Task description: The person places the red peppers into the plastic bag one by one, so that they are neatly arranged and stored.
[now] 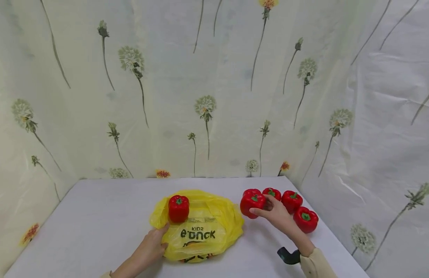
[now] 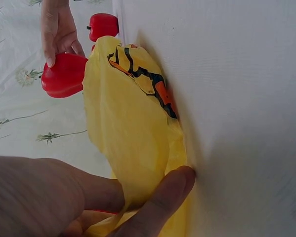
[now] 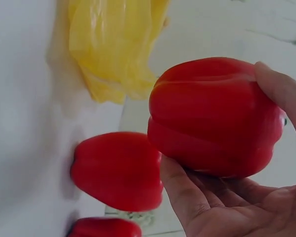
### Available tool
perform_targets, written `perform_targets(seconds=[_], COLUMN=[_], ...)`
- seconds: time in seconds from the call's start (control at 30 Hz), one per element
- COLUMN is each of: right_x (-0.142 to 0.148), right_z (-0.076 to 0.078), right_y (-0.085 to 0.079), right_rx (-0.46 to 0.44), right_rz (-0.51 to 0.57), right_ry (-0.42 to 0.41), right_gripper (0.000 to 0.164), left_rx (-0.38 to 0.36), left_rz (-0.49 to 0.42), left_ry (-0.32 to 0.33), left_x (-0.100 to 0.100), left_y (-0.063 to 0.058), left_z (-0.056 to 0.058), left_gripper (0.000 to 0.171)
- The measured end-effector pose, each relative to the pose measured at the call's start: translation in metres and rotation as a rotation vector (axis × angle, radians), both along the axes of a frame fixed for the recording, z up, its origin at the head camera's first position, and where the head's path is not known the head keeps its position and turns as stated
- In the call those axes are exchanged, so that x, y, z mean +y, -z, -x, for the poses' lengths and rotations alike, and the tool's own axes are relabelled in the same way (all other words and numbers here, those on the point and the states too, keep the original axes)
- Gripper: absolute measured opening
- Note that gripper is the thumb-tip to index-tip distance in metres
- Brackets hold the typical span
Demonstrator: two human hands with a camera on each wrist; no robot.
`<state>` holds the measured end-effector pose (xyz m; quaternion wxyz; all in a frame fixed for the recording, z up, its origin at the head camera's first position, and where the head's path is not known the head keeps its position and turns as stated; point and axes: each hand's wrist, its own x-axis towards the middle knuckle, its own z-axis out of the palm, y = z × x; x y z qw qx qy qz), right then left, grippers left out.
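My right hand (image 1: 275,216) holds a red bell pepper (image 1: 250,205) between thumb and fingers, to the right of a yellow plastic bag (image 1: 231,220). In the right wrist view the held pepper (image 3: 207,118) hangs above the table, its green stem mostly hidden by the thumb side. My left hand (image 1: 152,243) pinches the bag's near left edge; the left wrist view shows thumb and fingers (image 2: 170,192) on the thin yellow film (image 2: 128,123). Another red bell pepper (image 1: 178,209) sits at the bag's left part, stem up.
Several more red bell peppers stand at the table's right, among them one near the edge (image 1: 306,220) and one behind it (image 1: 292,201). A black curved object (image 1: 288,255) shows beside the right forearm. A flower-printed curtain (image 1: 221,88) hangs behind the white table (image 1: 106,216).
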<state>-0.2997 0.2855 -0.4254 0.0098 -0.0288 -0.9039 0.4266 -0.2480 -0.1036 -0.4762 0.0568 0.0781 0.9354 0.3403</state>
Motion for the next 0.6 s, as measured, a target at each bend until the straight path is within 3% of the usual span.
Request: perform_targets(seconds=[0.6], right_x=[-0.053], right_z=[0.011], right_y=[-0.013], right_rx=[0.047], right_rz=[0.025], right_ry=[-0.128], right_gripper=[0.098], left_rx=[0.008], left_rz=[0.011], left_ry=[-0.002], left_x=[0.001], left_y=[-0.001], left_z=[-0.001], left_gripper=[0.062])
